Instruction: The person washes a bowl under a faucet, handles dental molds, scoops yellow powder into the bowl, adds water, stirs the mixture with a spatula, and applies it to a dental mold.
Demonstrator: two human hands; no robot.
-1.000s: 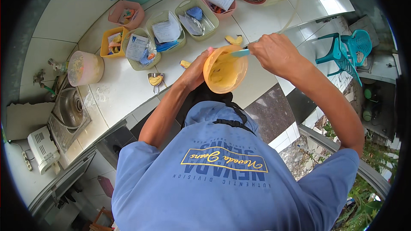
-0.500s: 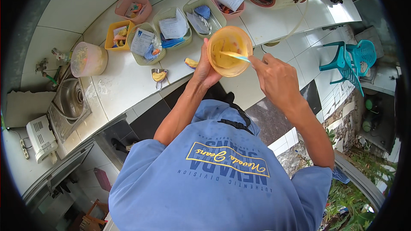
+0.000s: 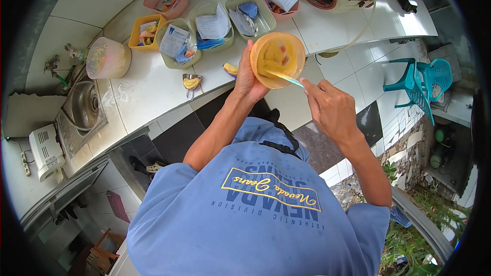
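Observation:
My left hand [image 3: 247, 82] is wrapped round an orange mixing bowl [image 3: 297, 50], tilted so its inside shows. Thick yellow paste [image 3: 271, 62] coats the bottom and side of the bowl. A spatula [image 3: 289, 78] with a pale blue and white handle is in my right hand [image 3: 332, 109], and its far end sits in the paste. To the left of the bowl, on the counter, lies a metal impression tray [image 3: 191, 81] filled with yellow material. A second yellow-filled piece [image 3: 230, 69] lies by the counter edge, partly behind my left hand.
Along the back of the white tiled counter [image 3: 148, 97] stand several small baskets [image 3: 210, 24] holding papers and bags. A stained translucent tub [image 3: 108, 58] stands near the steel sink [image 3: 84, 107]. Teal plastic chairs [image 3: 422, 81] are at the right.
The spatula has moved lower in the bowl, and my right hand is a little lower. The bowl has tilted slightly. My left hand keeps its hold.

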